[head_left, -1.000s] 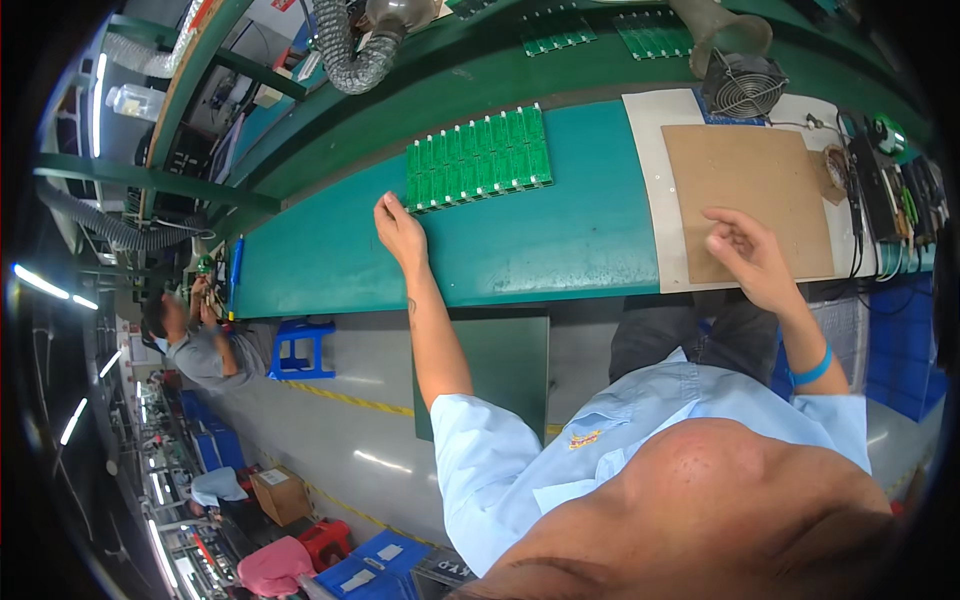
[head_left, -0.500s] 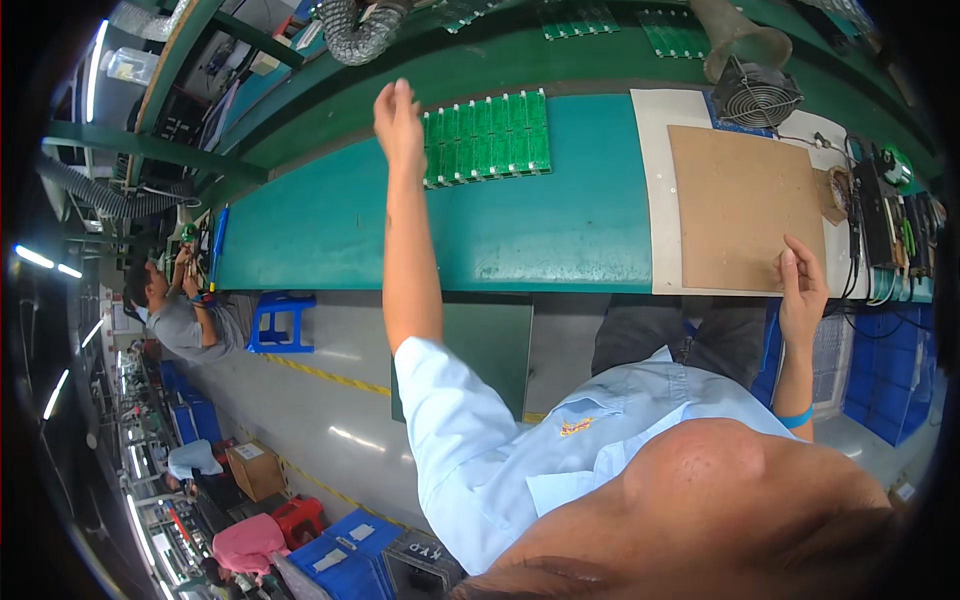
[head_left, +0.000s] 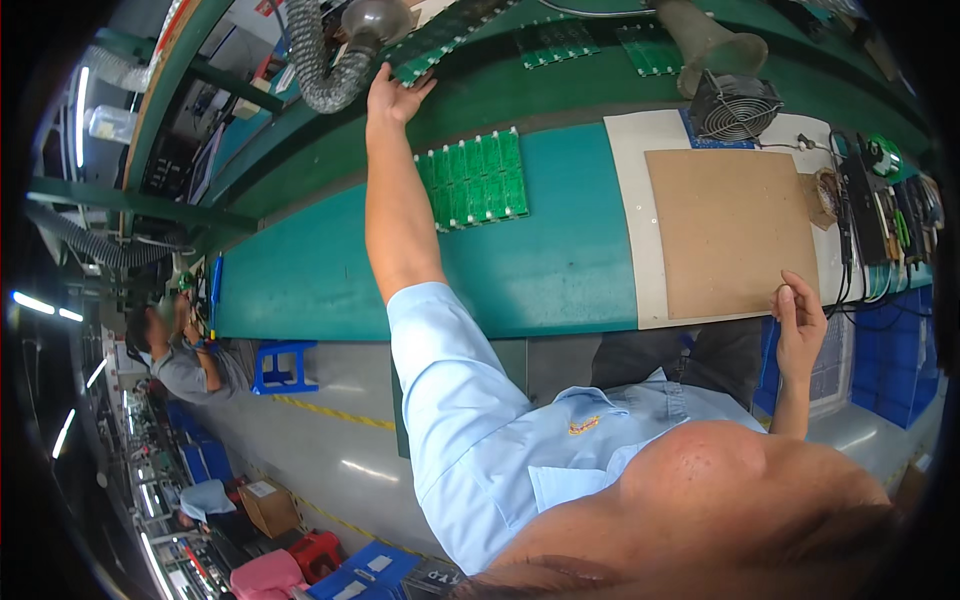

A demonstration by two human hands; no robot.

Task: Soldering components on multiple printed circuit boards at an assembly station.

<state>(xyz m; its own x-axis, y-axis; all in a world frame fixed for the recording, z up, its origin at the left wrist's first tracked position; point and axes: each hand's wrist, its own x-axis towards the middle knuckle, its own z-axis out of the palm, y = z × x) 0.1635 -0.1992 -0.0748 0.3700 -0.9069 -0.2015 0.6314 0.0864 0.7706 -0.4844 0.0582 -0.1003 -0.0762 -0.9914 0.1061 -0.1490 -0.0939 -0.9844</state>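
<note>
Green circuit-board strip [head_left: 440, 45] on upper shelf, far edge under left hand [head_left: 395, 95], fingers spread open on it | green panel of boards [head_left: 475, 180] on teal bench [head_left: 300, 270] below | right hand [head_left: 800, 325] loosely curled, empty, beside brown cardboard sheet [head_left: 730, 230], likely idle.

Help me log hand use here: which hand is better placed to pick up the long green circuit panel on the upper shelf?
Left. The left hand is stretched up, touching the long green circuit panel; the right hand rests far off, beside the brown board.
</note>
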